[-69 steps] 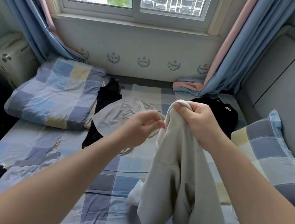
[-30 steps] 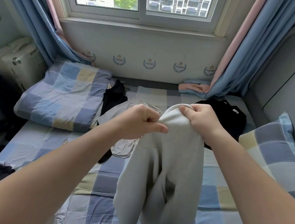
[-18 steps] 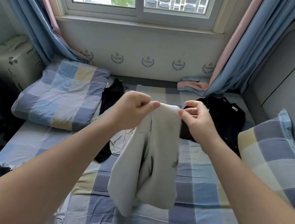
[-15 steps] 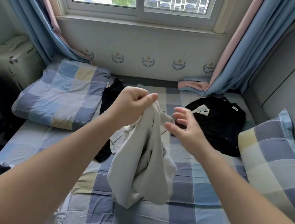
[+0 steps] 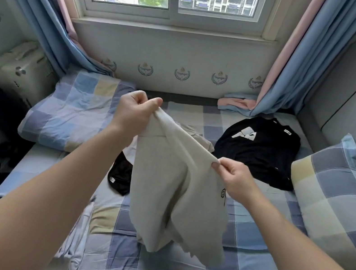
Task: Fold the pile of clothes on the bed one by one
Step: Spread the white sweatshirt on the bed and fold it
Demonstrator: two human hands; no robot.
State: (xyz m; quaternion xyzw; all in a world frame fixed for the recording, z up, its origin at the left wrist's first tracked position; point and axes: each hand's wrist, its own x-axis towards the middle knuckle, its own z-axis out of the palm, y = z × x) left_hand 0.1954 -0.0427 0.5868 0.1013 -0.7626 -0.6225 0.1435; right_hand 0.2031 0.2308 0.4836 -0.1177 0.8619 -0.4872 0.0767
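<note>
In my head view, my left hand [image 5: 134, 113] is up high. Its fingers [image 5: 154, 102] curl tight on one top corner of the beige top [image 5: 171, 181]. My right hand [image 5: 235, 180] is lower, and its fingers [image 5: 215, 165] pinch another bit of the top's edge. I hold it at two spots so the cloth pulls straight between my fingers and I can find its shape. The rest hangs crumpled under my fingers, over the bed [image 5: 248, 242]. A black shirt [image 5: 257, 149] lies on the bed past my right fingers. A dark piece [image 5: 120, 174] lies below my left fingers. I think it waits its turn.
</note>
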